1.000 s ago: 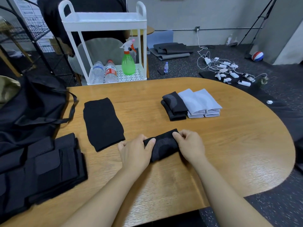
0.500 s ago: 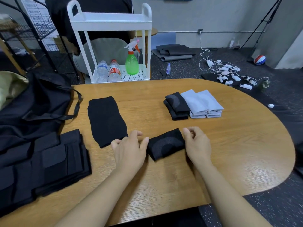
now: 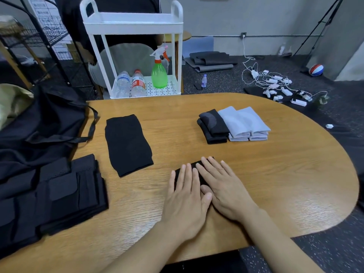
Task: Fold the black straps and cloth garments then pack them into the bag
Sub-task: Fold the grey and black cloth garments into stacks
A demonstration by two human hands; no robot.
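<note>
A small folded black cloth [image 3: 199, 168] lies on the wooden table [image 3: 275, 174], mostly covered by my hands. My left hand [image 3: 186, 196] and my right hand [image 3: 222, 188] press flat on it side by side, fingers straight. An unfolded black garment [image 3: 128, 143] lies flat to the left. Folded black pieces [image 3: 213, 125] and folded grey pieces [image 3: 246, 125] are stacked at the back right. Folded black straps [image 3: 51, 194] sit at the table's left edge, with the black bag [image 3: 39, 125] behind them.
A white rolling cart [image 3: 132, 56] with two water bottles and a green spray bottle [image 3: 159, 75] stands behind the table. Cables and chargers [image 3: 275, 85] lie on the floor at the back right. A tripod leg and a ball [image 3: 316, 70] are in the far corner.
My hands have left the ends of the folded black cloth and come together on top of it, flattening it with straight fingers. The cloth stays in place.
</note>
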